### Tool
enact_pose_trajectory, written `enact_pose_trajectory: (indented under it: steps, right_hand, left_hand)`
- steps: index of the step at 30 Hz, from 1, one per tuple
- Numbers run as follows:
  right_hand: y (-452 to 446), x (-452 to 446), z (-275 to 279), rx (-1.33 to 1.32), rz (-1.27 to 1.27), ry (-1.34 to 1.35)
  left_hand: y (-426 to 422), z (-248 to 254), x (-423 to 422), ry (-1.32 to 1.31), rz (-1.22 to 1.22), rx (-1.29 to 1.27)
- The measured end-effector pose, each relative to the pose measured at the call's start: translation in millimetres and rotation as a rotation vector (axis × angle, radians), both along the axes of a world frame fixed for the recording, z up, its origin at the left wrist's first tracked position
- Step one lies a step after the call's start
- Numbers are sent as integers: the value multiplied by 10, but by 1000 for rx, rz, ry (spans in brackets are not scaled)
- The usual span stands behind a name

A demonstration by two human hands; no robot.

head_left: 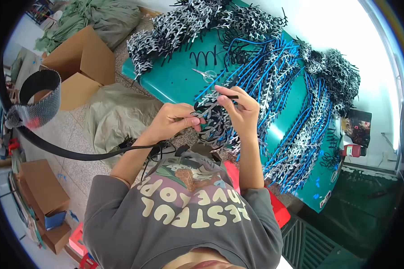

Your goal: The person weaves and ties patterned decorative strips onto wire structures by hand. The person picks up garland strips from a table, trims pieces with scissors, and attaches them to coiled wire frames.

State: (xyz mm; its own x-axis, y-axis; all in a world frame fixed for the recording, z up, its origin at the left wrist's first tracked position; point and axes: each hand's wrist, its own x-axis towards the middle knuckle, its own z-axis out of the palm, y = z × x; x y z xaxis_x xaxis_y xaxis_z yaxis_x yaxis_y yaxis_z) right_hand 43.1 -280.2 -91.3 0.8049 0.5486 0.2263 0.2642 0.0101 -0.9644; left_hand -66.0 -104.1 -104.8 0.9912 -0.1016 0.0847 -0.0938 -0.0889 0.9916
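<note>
My left hand [175, 122] pinches a leafy artificial sprig [207, 110] with grey and black glittery leaves and a bit of blue stem between thumb and fingers. My right hand [241, 110] is closed just to the right, a short black strip [230, 97] held between its thumb and fingers. Part of the sprig hangs below the hands over other dark leaves, so its lower end is hard to make out. Beyond the fingers, small scissors [206, 75] with clear handles lie on the green table [170, 87], near a curly black strip [203, 58].
Blue-stemmed leafy sprigs [274, 80] are heaped across the table, with more bundles [184, 27] along its far edge. At left, a silver mesh roll [47, 107] sits beside a curved black band [72, 153]. An open cardboard box [92, 58] stands on the floor.
</note>
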Motion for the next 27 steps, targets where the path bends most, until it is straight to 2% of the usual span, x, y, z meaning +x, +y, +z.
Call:
enact_pose_trajectory:
  steps: [6,10,13,19,27]
  right_hand:
    - [70,-32,-88,38,38,97]
    - [122,-63,-77,14,2,115]
    - [200,-76,-159,30,-13,121]
    - [180,-142,-255,197,69,197]
    - [62,-243,-184,86,36,197]
  left_hand:
    - [31,-2,-31,-92,-1,54]
    - [30,19,0,76,11,43]
    - [26,53,73,293,33,-148]
    - [29,2,75,295,40,-32]
    - [26,6,26,213,-40,5]
